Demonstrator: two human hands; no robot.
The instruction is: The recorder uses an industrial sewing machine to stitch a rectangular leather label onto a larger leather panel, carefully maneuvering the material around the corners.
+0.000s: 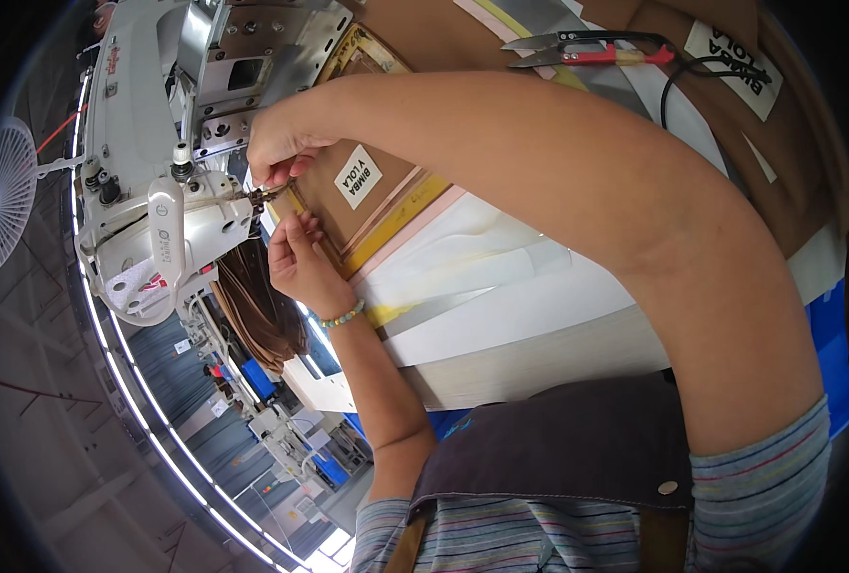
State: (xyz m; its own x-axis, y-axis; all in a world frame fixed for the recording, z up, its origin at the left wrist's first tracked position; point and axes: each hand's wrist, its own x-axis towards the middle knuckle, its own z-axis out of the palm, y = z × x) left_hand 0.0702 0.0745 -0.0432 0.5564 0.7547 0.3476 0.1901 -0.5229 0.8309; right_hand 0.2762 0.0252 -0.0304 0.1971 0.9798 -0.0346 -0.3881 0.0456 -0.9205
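Observation:
A white sewing machine [133, 224] stands at the left, its needle area [270, 196] close to both my hands. My right hand [283, 151] reaches across from the right, fingers curled together just beyond the needle. On the near side, my left hand [302, 258], with a beaded bracelet [343, 315] at the wrist, has its thumb and fingers pinched together. Whatever either hand holds is too small or hidden to make out. Beneath them lies a brown panel [324, 202] with a white printed label [359, 178], set in a yellow-edged frame [396, 225].
Thread snips [592, 50] with a red handle and black cord lie on the far right among brown pieces [625, 13] and another label [735, 69]. White sheets [510, 267] cover the near table. Dark brown pieces [253, 301] hang below the machine head; a fan [2, 196] is far left.

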